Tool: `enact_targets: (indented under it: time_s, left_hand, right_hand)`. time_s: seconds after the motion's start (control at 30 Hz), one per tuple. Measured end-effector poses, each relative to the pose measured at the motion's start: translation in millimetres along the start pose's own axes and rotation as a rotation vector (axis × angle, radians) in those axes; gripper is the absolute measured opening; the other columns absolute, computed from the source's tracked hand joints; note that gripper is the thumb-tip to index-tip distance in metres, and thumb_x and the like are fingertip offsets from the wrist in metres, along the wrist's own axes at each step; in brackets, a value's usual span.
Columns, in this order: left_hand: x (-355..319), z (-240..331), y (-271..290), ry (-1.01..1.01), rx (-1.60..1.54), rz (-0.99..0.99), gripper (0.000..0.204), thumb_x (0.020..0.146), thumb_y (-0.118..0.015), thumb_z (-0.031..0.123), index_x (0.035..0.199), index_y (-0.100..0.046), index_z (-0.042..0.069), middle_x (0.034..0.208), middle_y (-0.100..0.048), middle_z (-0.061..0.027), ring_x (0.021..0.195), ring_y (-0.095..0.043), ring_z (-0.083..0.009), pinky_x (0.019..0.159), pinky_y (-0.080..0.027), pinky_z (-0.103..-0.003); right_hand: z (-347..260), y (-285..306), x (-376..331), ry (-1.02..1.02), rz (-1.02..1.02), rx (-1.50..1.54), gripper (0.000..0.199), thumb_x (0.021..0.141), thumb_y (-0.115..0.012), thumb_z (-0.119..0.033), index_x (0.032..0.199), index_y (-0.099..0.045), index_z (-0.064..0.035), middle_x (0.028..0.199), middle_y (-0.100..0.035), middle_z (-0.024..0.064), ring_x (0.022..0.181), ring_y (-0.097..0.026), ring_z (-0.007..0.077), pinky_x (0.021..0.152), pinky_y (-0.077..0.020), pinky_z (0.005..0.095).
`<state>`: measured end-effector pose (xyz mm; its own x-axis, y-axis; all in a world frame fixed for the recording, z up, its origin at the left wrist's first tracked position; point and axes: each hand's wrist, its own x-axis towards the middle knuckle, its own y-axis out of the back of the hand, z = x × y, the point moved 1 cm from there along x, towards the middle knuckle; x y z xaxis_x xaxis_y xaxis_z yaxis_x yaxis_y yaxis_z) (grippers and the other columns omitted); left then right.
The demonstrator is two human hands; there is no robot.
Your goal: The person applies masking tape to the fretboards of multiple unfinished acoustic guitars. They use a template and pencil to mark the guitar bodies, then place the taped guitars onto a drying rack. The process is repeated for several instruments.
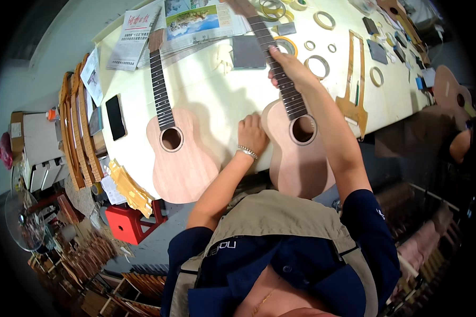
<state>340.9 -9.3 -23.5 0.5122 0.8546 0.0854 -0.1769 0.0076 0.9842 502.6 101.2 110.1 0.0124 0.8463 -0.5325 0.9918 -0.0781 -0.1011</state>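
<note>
An unfinished pale-wood ukulele [296, 171] stands tilted in front of me, its body against the table's near edge. My right hand [295, 71] is closed round its dark fretted neck, below the headstock, which the top edge of the view partly cuts off. My left hand [253, 134], with a bracelet at the wrist, rests on the table as a loose fist beside the body's left side. Nothing shows in its curled fingers. A second pale ukulele [182, 174] lies to the left, neck pointing away from me; my left forearm passes near its lower body.
On the white table [206, 100] lie newspapers [195, 26], a dark square sheet [249, 52], a black phone [115, 117], several tape rolls [324, 20] and a wooden template [353, 103]. At the left are curved wooden strips [79, 127] and a red stool [127, 222]. Another person's arm [460, 145] shows at far right.
</note>
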Motion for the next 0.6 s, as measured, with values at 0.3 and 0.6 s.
enact_targets:
  time_s: [0.3, 0.6]
  left_hand:
    - [-23, -76, 15, 0.544, 0.227, -0.196, 0.028, 0.085, -0.052, 0.024, 0.100, -0.052, 0.000, 0.101, -0.052, -0.0155, 0.091, -0.055, -0.0307, 0.079, -0.047, -0.036]
    - [-85, 9, 78, 0.607, -0.820, 0.060, 0.059, 0.088, -0.057, 0.024, 0.134, -0.033, -0.005, 0.126, -0.044, -0.0249, 0.110, -0.047, -0.0363, 0.095, -0.038, -0.041]
  right_hand:
    - [72, -52, 103, 0.065, -0.095, -0.083, 0.052, 0.093, -0.046, -0.046, 0.090, -0.055, 0.0051, 0.073, -0.060, 0.0177, 0.063, -0.060, 0.0266, 0.056, -0.0498, 0.0356]
    - [78, 213, -35, 0.130, 1.028, -1.343, 0.027, 0.089, -0.049, -0.025, 0.098, -0.061, -0.0026, 0.093, -0.063, 0.0154, 0.092, -0.057, 0.0317, 0.076, -0.0466, 0.0421]
